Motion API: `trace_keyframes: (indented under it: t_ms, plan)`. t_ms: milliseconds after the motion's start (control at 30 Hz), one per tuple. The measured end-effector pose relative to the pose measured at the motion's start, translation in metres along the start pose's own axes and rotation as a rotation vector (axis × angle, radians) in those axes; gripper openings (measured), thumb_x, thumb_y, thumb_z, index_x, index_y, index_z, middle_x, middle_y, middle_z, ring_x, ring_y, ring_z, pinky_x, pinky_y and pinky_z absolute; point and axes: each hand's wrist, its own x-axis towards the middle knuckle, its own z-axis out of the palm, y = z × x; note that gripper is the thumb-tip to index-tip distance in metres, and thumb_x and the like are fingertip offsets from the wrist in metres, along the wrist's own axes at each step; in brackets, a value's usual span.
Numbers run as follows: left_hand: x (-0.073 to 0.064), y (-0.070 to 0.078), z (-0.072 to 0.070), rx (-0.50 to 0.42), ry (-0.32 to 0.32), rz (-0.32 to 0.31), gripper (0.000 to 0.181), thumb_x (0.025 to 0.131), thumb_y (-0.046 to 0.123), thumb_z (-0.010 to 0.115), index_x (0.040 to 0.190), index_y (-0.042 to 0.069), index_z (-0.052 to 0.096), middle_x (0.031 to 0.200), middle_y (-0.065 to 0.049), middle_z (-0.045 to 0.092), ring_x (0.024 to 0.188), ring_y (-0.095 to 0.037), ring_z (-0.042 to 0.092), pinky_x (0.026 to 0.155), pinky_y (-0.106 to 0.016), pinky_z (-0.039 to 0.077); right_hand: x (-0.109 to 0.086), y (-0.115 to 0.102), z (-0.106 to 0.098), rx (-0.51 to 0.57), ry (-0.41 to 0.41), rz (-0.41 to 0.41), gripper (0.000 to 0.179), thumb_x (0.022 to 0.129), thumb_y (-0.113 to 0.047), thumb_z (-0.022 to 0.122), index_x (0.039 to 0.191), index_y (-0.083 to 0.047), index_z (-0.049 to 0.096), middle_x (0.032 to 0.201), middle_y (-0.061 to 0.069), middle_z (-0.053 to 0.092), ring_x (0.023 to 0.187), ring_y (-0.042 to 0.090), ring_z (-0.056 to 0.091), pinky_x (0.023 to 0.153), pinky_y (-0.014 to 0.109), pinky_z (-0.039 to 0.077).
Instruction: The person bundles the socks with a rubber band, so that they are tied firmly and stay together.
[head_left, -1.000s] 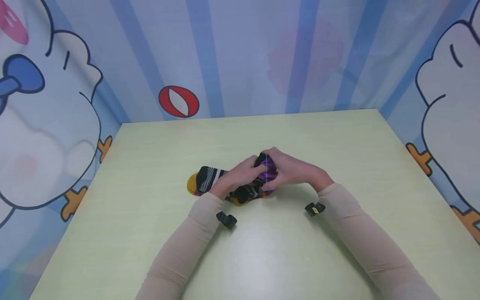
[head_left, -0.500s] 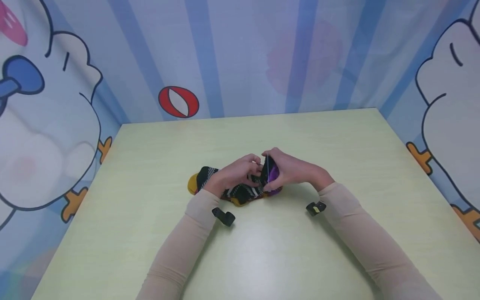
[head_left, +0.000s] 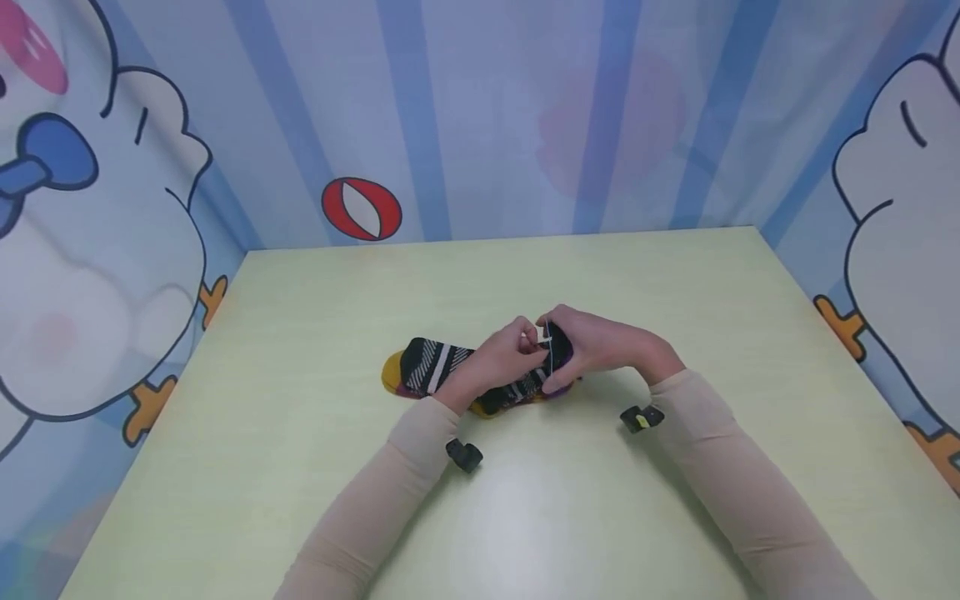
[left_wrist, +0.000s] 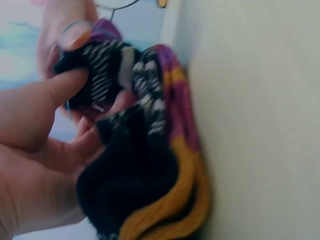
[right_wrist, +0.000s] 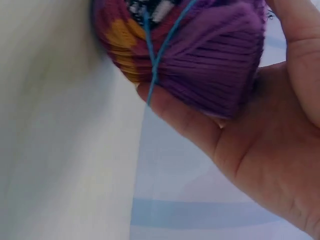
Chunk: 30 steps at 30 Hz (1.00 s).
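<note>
A bundle of striped socks (head_left: 435, 367), black and white with mustard toes and purple cuffs, lies across the middle of the table. My right hand (head_left: 603, 343) grips its cuff end, thumb on the near side and fingers on the far side. A thin light-blue elastic band (right_wrist: 155, 67) crosses the gathered purple cuff and runs to a right fingertip. My left hand (head_left: 498, 358) reaches over the bundle, its curled thumb and fingers on the black-and-white knit beside the band. Near its fingertips shows a small white piece (left_wrist: 98, 107); whether the fingers touch it is unclear.
The pale table (head_left: 315, 500) extends around the bundle on every side. Behind it stands a blue striped backdrop (head_left: 495, 125) printed with a red ball, and cartoon-printed walls rise left and right. A small black camera (head_left: 464, 456) sits on each wrist.
My left hand has withdrawn its fingers from the cuff, then come back to the bundle with fingers more tightly curled. The right hand keeps its grip; the black part inside the cuff shows more.
</note>
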Motion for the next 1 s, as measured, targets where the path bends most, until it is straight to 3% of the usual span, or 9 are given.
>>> trace_keyframes:
  t_ms: [100,200,333,433,600,867,1000]
  plan:
    - [-0.001,0.002,0.009,0.125,0.058,0.008,0.028,0.100,0.031,0.062,0.102,0.009,0.046,0.087,-0.005,0.063,0.066,-0.013,0.048,0.063,-0.027,0.040,0.001,0.000,-0.001,0.023,-0.041,-0.010,0.055,0.075,-0.030,0.089,0.111,-0.003,0.058,0.096,0.012,0.060,0.069,0.017,0.057,0.066,0.034,0.050]
    - [-0.002,0.002,0.016,0.186,0.090,0.020,0.036,0.098,0.042,0.062,0.098,0.010,0.046,0.078,-0.004,0.055,0.060,-0.015,0.043,0.059,-0.028,0.036,0.002,-0.001,-0.002,0.041,-0.075,-0.036,0.037,0.076,-0.027,0.089,0.092,-0.006,0.062,0.074,0.007,0.063,0.055,0.018,0.057,0.058,0.034,0.050]
    - [0.000,0.002,0.018,0.255,0.077,0.058,0.034,0.099,0.043,0.060,0.089,0.012,0.051,0.070,0.001,0.048,0.058,-0.014,0.041,0.058,-0.027,0.035,0.002,-0.004,-0.003,0.014,-0.109,-0.029,0.030,0.077,-0.021,0.088,0.086,-0.006,0.063,0.064,0.003,0.063,0.050,0.019,0.059,0.056,0.034,0.051]
    - [0.003,0.002,0.014,0.279,0.033,0.077,0.027,0.101,0.035,0.059,0.089,0.011,0.061,0.073,0.003,0.055,0.063,-0.012,0.047,0.061,-0.026,0.039,-0.001,-0.005,-0.004,-0.054,-0.100,0.002,0.035,0.078,-0.016,0.086,0.099,-0.002,0.063,0.080,0.006,0.064,0.061,0.019,0.062,0.063,0.034,0.052]
    - [0.005,0.002,0.009,0.279,-0.002,0.059,0.017,0.103,0.019,0.058,0.105,0.007,0.069,0.098,-0.001,0.069,0.084,-0.012,0.058,0.077,-0.026,0.047,-0.008,-0.005,-0.007,-0.144,-0.066,0.050,0.065,0.079,-0.015,0.084,0.130,0.007,0.050,0.118,0.016,0.055,0.093,0.021,0.058,0.081,0.036,0.052]
    - [0.004,0.003,0.008,0.271,0.006,0.053,0.016,0.102,0.016,0.058,0.106,0.006,0.070,0.102,-0.003,0.069,0.091,-0.013,0.060,0.084,-0.029,0.049,-0.007,0.000,-0.010,-0.191,-0.054,0.054,0.048,0.077,-0.008,0.079,0.120,0.001,0.058,0.113,0.012,0.053,0.091,0.021,0.056,0.078,0.034,0.052]
    - [0.003,0.001,0.007,0.241,-0.031,0.064,0.015,0.098,0.021,0.066,0.105,0.008,0.069,0.101,-0.001,0.068,0.092,-0.013,0.061,0.084,-0.029,0.050,-0.008,0.002,-0.011,-0.189,-0.066,0.085,0.038,0.077,-0.008,0.078,0.111,-0.004,0.061,0.109,0.010,0.050,0.087,0.022,0.056,0.076,0.034,0.051]
